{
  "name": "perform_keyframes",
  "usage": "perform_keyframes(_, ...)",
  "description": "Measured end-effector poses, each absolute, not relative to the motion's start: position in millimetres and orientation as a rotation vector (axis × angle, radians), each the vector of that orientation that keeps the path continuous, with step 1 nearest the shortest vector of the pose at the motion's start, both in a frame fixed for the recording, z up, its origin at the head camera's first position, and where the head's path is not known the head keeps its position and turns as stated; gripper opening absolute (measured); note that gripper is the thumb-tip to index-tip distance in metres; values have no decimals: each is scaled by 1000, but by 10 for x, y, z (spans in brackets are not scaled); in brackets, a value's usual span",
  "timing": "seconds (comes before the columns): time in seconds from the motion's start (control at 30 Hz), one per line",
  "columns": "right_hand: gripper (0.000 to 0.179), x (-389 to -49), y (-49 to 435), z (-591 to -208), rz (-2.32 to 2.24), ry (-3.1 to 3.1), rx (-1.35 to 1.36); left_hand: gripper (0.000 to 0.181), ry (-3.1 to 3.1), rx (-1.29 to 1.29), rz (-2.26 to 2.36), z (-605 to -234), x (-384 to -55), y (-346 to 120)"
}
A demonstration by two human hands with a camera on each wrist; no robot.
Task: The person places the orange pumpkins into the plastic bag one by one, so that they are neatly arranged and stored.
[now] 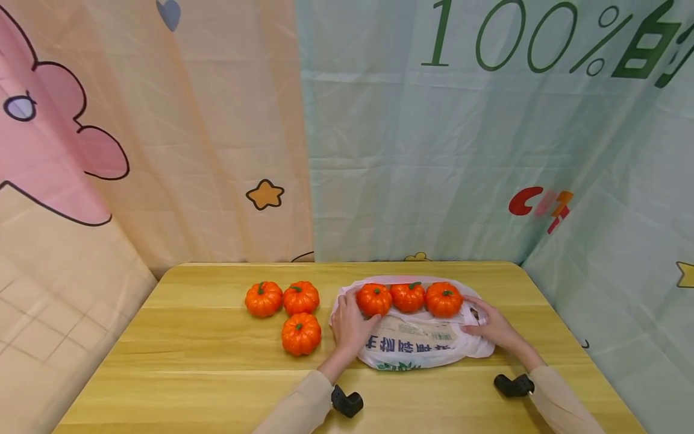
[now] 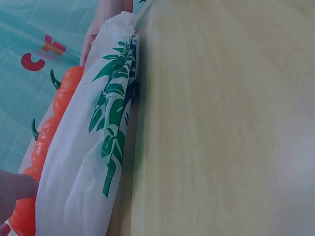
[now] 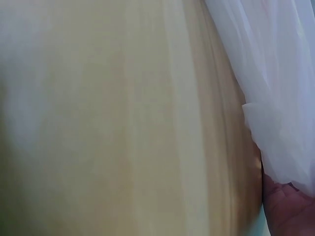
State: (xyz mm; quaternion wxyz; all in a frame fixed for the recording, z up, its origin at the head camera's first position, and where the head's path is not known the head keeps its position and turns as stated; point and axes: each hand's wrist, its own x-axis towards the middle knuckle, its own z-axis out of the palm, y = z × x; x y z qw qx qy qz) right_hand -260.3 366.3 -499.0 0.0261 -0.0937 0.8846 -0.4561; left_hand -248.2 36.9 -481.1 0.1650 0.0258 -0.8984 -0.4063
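Note:
Three small orange pumpkins, one at the left, one in the middle and one at the right, sit in a row at the mouth of a white plastic bag with dark lettering and green leaves. My left hand grips the bag's left end, its thumb against the left pumpkin. At the other end, my right hand holds the bag's edge, fingers beside the right pumpkin. In the left wrist view, the bag's front wall partly hides the pumpkins.
Three more orange pumpkins stand grouped on the wooden table, left of the bag: one at back left, one at back right and one in front. Printed curtains hang behind the table and along its sides.

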Motion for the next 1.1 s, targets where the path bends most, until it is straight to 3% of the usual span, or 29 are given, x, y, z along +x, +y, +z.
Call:
perform_keyframes(0.3, 74, -2593, 3651, -4979, -1378, 2733, -266, 40, -2603, 51, -1110, -4811, -2482, 386)
perform_keyframes(0.6, 73, -2605, 3650, -4994, -1368, 2753, -280, 32, -2612, -32, -1240, -4776, -2445, 316)
perform_keyframes(1.1, 73, -2589, 3651, -4995, -1374, 2746, -245, 56, -2468, -139, -1518, -4503, -2234, -63)
